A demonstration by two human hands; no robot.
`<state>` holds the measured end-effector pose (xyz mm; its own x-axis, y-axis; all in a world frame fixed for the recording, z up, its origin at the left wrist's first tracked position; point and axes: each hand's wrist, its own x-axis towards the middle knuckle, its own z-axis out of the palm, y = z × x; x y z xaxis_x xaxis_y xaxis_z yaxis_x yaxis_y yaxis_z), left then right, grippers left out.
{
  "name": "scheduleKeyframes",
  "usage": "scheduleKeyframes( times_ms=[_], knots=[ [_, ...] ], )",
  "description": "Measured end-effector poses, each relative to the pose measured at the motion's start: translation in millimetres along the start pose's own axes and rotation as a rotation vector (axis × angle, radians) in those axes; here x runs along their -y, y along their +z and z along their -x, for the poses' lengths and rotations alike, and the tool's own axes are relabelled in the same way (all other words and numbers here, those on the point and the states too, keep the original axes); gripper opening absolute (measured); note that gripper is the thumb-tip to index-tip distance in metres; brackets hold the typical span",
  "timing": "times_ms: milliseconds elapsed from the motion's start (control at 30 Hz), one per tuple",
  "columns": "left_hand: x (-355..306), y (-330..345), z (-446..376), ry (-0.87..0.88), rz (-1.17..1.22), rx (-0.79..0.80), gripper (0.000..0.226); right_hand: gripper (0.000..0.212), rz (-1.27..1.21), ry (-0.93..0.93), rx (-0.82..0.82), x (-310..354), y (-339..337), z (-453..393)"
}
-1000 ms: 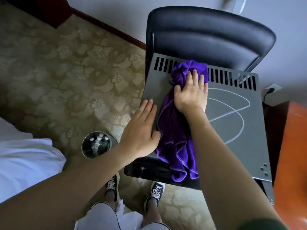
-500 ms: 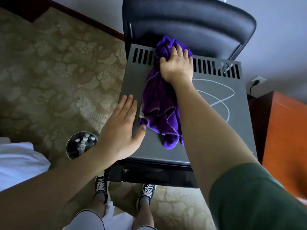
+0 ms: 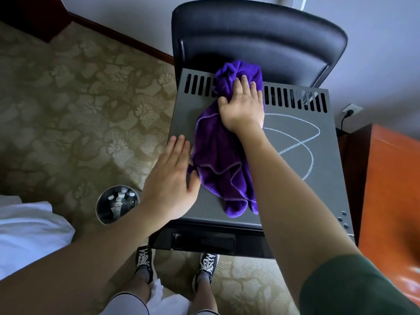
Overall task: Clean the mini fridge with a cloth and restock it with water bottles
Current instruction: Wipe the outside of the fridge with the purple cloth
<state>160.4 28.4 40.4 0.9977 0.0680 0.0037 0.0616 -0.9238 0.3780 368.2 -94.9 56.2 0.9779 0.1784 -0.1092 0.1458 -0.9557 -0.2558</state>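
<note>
On top of the fridge our right hand presses the cloth flat, fingers straight, up by the vent slots at twelve o'clock. From there the cloth trails back toward six o'clock, its hem near the front edge. Our left hand rests flat and relaxed at the fridge's nine o'clock side, thumb touching the cloth. Down at eight o'clock a bucket on the carpet holds the bottles.

Hotel room: patterned carpet, bed linen, mini fridge.
</note>
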Motion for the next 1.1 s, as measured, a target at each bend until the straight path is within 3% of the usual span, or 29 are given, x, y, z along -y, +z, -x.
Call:
scheduleKeyframes(
  times_ms=[700,833,1100],
  knots=[
    [-4.7,-4.9,8.4,-0.026,0.176,-0.006,0.072,0.076,-0.05,-0.008,0.01,-4.3,8.1,164.3],
    [-2.5,-4.4,7.5,-0.012,0.128,0.018,0.06,0.077,-0.052,-0.011,0.011,-8.5,11.0,191.1],
    [-11.3,-11.1,7.7,-0.027,-0.085,0.083,0.07,0.083,-0.034,0.001,-0.012,-12.1,19.4,245.4]
  ],
)
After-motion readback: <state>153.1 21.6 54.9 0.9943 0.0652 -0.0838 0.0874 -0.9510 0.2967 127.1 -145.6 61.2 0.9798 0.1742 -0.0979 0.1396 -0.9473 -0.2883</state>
